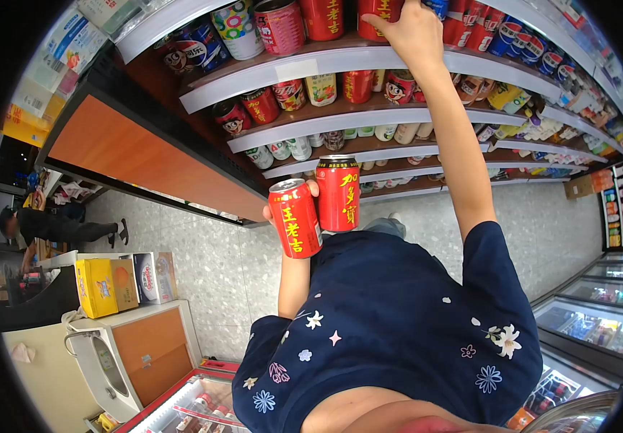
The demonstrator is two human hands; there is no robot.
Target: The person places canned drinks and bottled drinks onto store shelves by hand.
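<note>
Red metal, marked with yellow characters: a silver-topped can [295, 224] and a black-rimmed can [339, 198], side by side near the centre of my remote view. The left hand [313, 188] is curled closed about the silver-topped can, which tilts slightly; the black-rimmed can appears to share this grip, though the cans hide most of the fingers from me. At 1 o'clock, the right hand [418, 40] reaches to the top shelf, its thumb spread across the front of a red shelf can [378, 9]. Its fingers pass beyond my upper edge, so I cannot tell how far they close or whether they have hold of the can. From 11 to 2 o'clock I see shelf tiers with white front strips [369, 60], bearing cans and bottles. A navy shirt [398, 310] with embroidered flowers occupies 6 o'clock. Glass-fronted coolers [600, 292] stand at 4 o'clock; at 8 o'clock, a yellow box [98, 289] lies near a sink [109, 364]. Another person [66, 225], in dark clothing, is at 9 o'clock, well apart from both hands.
</note>
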